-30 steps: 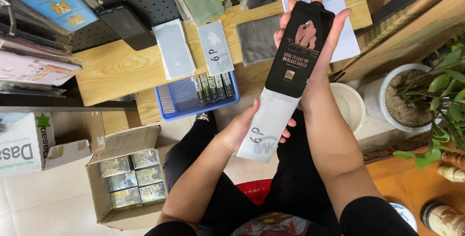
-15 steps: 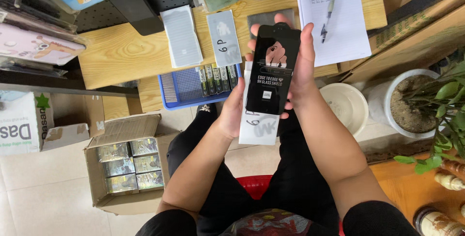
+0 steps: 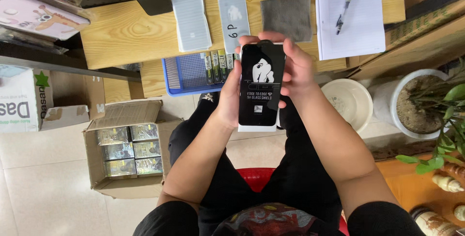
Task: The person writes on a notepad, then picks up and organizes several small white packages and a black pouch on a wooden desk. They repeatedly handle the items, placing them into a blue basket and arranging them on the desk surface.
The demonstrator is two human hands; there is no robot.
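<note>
Black screen-protector package (image 3: 260, 88) held upright over the person's lap, seemingly slid over a white sleeve (image 3: 257, 127) showing at its bottom edge. Left hand (image 3: 231, 98) grasps its left side, right hand (image 3: 296, 71) its right. Beyond sits a blue basket (image 3: 186, 71) on a wooden table (image 3: 126, 37).

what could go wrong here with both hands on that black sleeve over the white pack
The black sleeve is held only at its edges by the left hand and right hand, above the lap; if either grip loosens, it could drop to the tiled floor. The white pack showing below might slip out.
</note>
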